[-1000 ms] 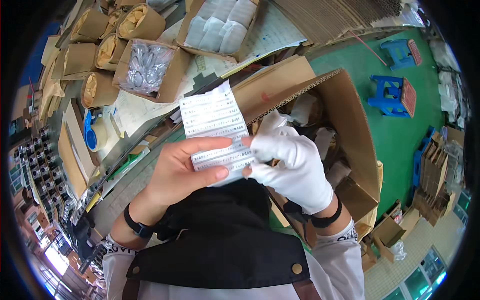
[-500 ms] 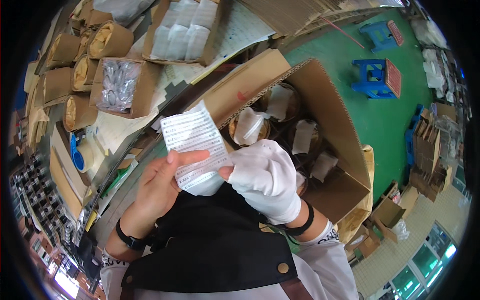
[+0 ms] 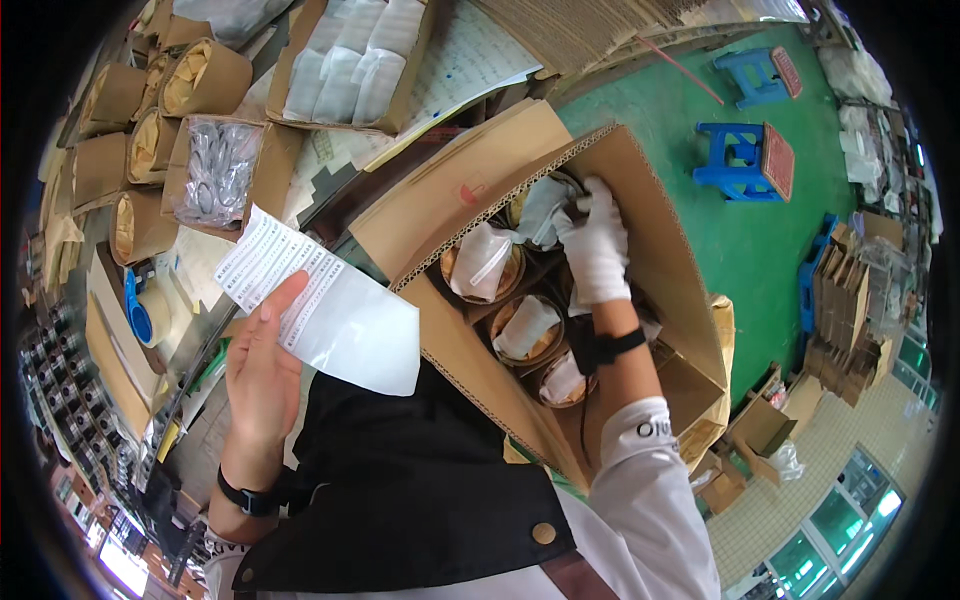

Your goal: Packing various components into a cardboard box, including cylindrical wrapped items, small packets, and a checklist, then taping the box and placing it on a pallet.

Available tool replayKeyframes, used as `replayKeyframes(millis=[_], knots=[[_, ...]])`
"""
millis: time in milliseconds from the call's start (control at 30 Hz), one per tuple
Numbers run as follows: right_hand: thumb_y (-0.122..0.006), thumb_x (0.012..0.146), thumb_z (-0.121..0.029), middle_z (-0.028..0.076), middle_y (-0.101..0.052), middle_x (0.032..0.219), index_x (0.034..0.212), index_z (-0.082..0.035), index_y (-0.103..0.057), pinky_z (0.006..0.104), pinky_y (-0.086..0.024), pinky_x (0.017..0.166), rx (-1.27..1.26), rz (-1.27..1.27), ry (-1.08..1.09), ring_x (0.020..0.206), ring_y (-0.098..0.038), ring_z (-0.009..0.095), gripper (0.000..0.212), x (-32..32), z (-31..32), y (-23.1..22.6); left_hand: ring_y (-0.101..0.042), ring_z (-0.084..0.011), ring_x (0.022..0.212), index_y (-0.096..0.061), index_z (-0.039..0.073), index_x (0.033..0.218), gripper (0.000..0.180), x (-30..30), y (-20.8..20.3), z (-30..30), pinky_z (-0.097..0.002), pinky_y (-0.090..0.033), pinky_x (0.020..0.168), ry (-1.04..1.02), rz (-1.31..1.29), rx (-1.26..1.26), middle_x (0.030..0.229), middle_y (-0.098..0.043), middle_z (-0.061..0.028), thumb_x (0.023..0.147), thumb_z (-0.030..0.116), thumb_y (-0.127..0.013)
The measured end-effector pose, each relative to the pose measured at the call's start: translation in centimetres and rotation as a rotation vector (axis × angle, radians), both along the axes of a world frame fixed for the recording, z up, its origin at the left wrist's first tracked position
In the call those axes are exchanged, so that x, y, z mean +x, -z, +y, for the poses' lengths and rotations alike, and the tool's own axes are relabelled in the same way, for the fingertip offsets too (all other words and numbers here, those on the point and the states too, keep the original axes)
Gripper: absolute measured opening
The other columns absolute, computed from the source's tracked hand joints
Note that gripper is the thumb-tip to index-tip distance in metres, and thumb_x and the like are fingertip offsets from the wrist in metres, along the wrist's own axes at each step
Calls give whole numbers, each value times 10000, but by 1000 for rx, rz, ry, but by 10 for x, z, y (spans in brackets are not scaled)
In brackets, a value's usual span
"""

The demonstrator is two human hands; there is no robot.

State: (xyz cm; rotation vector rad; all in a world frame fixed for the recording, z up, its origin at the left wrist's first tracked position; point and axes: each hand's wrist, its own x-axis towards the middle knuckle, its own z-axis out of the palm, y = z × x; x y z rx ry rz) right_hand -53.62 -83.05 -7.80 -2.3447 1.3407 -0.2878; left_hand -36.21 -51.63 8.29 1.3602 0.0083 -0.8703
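Observation:
My left hand (image 3: 262, 375) is bare and grips a sheet of stickers (image 3: 325, 300) between thumb and fingers. Rows of small printed strips cover its upper part; the lower part is blank, shiny backing. My right hand (image 3: 597, 250), in a white glove, reaches into an open cardboard carton (image 3: 650, 190). Its fingers are stretched out and apart, touching or just beside a white wrapped packet (image 3: 545, 212) on a round container. More round containers stand in the carton, with white packets (image 3: 482, 262) lying on top. Part of the carton's contents is hidden under my right hand and forearm.
On the bench at left are a box of white wrapped packets (image 3: 355, 65), a box of bagged metal scissors-like items (image 3: 215, 172), several brown paper-lined tubs (image 3: 205, 80) and a blue tape dispenser (image 3: 145, 310). Blue stools (image 3: 735, 160) stand on the green floor at right.
My right hand has left the sticker sheet and moved right into the carton. My left hand has shifted left with the sheet, which now tilts and shows its blank lower part.

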Motion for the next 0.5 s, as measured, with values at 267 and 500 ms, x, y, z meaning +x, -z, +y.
replayKeyframes(millis=[267,500], knots=[[-800,705,-240,150,-640,1023,1187,28,-540,357,-529,778,52,-215,-140,868,-653,285,611,7,32,-82,-533,-177,1183,-524,-13,1312,528,-5,-9,-10,-320,-417,1018,152,-82,-103,1318,-544,-121,811,-93,-672],[-719,821,-47,-7,-651,832,1243,-41,-561,222,-498,697,1242,-512,-235,738,-610,88,451,20,139,-231,-554,-184,1165,-521,-31,1311,493,-9,-41,-10,-338,-434,1005,526,-85,-349,1286,-569,-122,842,-43,-672]])
